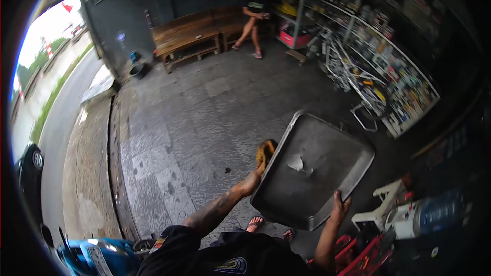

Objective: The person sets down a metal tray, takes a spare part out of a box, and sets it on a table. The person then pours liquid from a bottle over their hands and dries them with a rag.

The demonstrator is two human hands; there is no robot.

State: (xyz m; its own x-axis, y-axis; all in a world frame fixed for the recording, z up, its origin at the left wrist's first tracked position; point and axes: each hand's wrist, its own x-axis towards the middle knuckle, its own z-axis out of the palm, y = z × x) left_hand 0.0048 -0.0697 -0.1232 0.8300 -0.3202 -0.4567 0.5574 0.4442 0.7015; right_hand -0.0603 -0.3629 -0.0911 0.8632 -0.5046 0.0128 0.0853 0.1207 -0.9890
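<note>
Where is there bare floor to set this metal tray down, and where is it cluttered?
Bare paving lies ahead of the tray, between the wooden bench and the curb. Crowded: the shelves and the red crates by the right hand.

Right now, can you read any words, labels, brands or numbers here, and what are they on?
None can be read.
Packets on the shop shelves: print too small and blurred.
Blue scooter: plate blurred.
Dark shirt logo: unreadable.
Metal tray, held by both hands: no lettering.
</note>
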